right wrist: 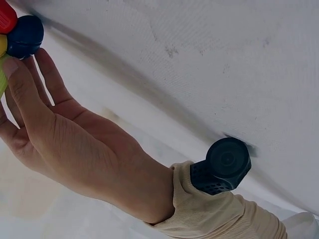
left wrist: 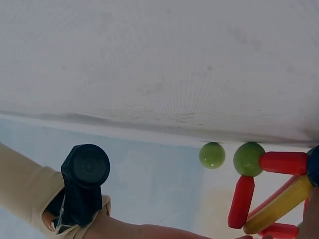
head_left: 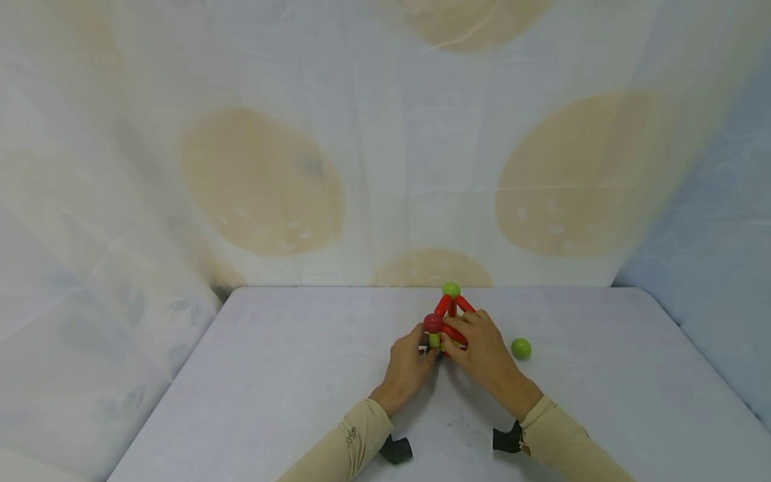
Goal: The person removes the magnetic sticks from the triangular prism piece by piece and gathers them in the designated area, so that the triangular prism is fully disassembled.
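Rod-and-ball frame (head_left: 450, 318) on tabletop (head_left: 289, 375): red and yellow-green rods, green and dark-red balls.
Left hand (head_left: 409, 368) and right hand (head_left: 482, 348) both grasp it; no writing legible.

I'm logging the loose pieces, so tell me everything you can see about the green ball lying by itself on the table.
The loose green ball is a small, smooth, glossy sphere, plastic by its look, plain lime green. It rests on the white table, to the right of the right hand and apart from it; nothing but the table touches it. It lies apart from the rod-and-ball structure that both hands hold. The left wrist view shows it beside that structure's green ball, with a gap between them.
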